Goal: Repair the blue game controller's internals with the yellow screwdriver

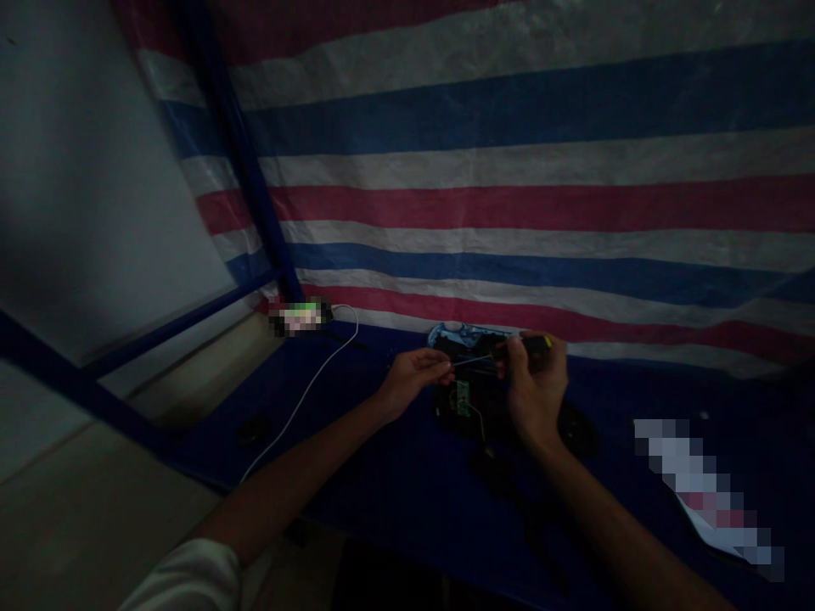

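My right hand (535,390) grips a black-handled screwdriver (531,344) with a yellow end, above a dark opened device (464,382) with a blue edge at the far side. A small green circuit board (463,397) shows inside the device. My left hand (413,382) reaches in from the left, its fingertips pinched near the thin metal shaft. The dim light hides whether they hold the shaft or a fine wire. Parts of the device lie hidden under my right hand.
The work surface is a dark blue table (382,501) backed by a red, white and blue striped tarp (509,204) on a blue metal frame (238,144). A white cable (306,395) runs from a blurred item (299,318) at the back. Another blurred flat item (700,484) lies at right.
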The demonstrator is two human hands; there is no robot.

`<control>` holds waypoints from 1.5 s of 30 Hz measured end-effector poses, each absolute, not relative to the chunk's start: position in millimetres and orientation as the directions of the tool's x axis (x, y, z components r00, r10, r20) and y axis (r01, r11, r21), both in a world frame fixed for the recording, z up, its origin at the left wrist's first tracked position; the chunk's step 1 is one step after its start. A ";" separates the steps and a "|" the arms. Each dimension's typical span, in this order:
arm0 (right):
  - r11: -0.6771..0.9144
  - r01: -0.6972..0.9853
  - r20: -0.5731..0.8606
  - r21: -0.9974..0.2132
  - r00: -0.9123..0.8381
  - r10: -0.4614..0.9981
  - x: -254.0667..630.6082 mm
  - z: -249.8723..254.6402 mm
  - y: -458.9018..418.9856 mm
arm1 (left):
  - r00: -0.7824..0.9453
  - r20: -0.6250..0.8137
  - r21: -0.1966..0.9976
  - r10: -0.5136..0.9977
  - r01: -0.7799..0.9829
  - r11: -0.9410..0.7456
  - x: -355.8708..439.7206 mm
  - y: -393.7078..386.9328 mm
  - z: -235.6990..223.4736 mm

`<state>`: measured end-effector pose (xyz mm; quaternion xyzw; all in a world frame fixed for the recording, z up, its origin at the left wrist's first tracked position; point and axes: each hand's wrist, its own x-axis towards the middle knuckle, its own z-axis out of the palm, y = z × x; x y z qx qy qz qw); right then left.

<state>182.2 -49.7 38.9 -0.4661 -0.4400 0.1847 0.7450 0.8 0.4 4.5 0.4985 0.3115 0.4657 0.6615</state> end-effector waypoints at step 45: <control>0.435 0.142 0.444 -0.889 0.501 0.743 184.7 38.9 -47.3 | 0.425 0.168 0.974 0.889 -0.213 -0.082 1.3 -3.2 6.4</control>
